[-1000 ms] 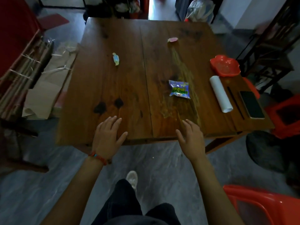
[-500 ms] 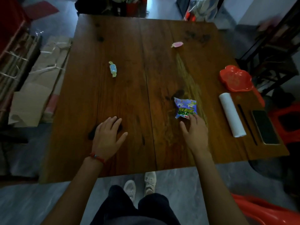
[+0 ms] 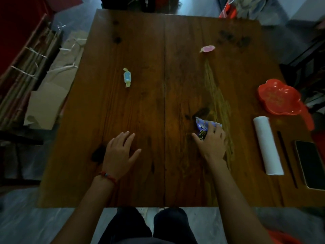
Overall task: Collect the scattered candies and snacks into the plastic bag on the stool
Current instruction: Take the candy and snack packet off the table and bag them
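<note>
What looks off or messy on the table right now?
Sweets are strewn apart: a blue candy on the left half, a pink candy far on the right. The right hand has its grip on a purple snack packet, one corner tilted up. A pale streak runs down the wooden table; spill or grain, I cannot tell.

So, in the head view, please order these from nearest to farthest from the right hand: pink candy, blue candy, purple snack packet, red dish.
From the right hand:
1. Purple snack packet: under its fingers, touching.
2. Red dish: to the right, near the table's right edge.
3. Pink candy and blue candy: too close to call; pink lies straight ahead, blue ahead and to the left.
</note>
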Motion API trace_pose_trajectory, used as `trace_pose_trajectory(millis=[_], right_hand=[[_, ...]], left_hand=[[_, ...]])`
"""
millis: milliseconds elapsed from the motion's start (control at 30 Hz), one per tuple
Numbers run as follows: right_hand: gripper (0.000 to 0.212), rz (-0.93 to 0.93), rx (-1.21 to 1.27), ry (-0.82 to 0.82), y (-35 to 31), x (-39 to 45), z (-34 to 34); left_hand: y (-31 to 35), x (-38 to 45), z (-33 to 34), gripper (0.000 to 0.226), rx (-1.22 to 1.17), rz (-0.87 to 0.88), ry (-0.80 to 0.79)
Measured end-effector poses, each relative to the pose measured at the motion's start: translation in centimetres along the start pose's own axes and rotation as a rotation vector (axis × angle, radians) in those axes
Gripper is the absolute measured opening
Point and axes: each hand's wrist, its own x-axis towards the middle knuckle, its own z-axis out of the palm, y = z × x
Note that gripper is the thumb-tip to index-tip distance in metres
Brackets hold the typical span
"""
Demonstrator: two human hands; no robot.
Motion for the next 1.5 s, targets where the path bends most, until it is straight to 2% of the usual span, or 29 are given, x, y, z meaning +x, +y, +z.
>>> trace_pose_trajectory(millis=[167, 500, 800, 900, 1100, 1300, 1500], right_hand=[[0.073, 0.046, 0.038, -0.021, 0.1, 0.0, 0.5], [0.06, -0.079, 0.157, 0.081, -1.0, 0.0, -0.2], [0.063, -0.199, 0.205, 0.064, -5.0, 0.7, -0.4], [0.063, -0.216, 0.22, 0.078, -6.6, 1.1, 0.1], [0.066, -0.184, 0.206, 0.1, -9.4, 1.8, 1.4], [0.063, -0.17, 0.189, 0.137, -11.5, 2.3, 2.3], [0.063, -0.165, 0.19, 0.167, -12.4, 3.0, 2.4]], left_hand=[[0.1, 0.2, 0.4, 0.061, 0.009, -0.012, 0.002], [0.8, 0.9, 0.9, 0.061, 0.017, -0.016, 0.041], [-0.8, 3.8, -0.8, 0.054, 0.008, -0.057, 0.177], [-2.3, 6.4, -1.4, 0.049, -0.006, -0.058, 0.22], [-5.4, 15.1, -2.2, 0.054, -0.087, -0.104, 0.191], [-7.2, 23.5, -2.8, 0.054, -0.113, -0.126, 0.244], [-7.9, 28.5, -2.2, 0.058, -0.058, -0.191, 0.164]])
